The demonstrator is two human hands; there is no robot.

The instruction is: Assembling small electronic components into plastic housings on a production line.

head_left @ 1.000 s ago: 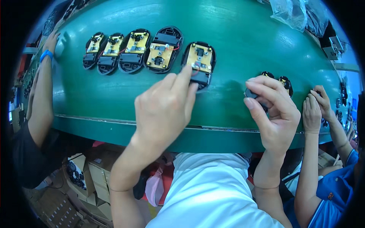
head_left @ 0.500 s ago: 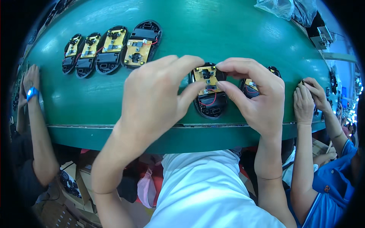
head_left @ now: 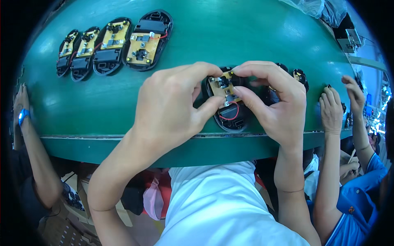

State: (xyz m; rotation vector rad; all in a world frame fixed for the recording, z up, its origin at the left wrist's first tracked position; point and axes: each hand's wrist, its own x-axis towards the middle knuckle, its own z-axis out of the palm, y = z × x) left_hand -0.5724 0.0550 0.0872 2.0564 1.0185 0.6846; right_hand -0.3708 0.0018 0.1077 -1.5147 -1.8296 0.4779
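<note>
In front of me on the green table [head_left: 193, 33] lies an open black computer mouse base [head_left: 233, 124]. My left hand [head_left: 168, 98] pinches the left side of its yellow-brown circuit board [head_left: 219, 91] between thumb and forefinger. On the board's right side, the thumb and forefinger of my right hand [head_left: 281, 96] are closed the same way. The board sits slightly askew over the base. A red wire [head_left: 237, 112] loops from its lower end toward the battery part. My fingers hide the board's side edges.
Several similar mouse bases [head_left: 113, 39] stand in a slanting row at the upper left. More bases [head_left: 301, 78] lie beyond my right hand. A co-worker's hand [head_left: 331, 108] rests on the table at right; another person's wrist with a blue watch [head_left: 24, 116] is at far left.
The circuit board has turned a little and now sits askew between my fingers. The view has shifted slightly. At right, one of the co-worker's hands has lifted away from the other.
</note>
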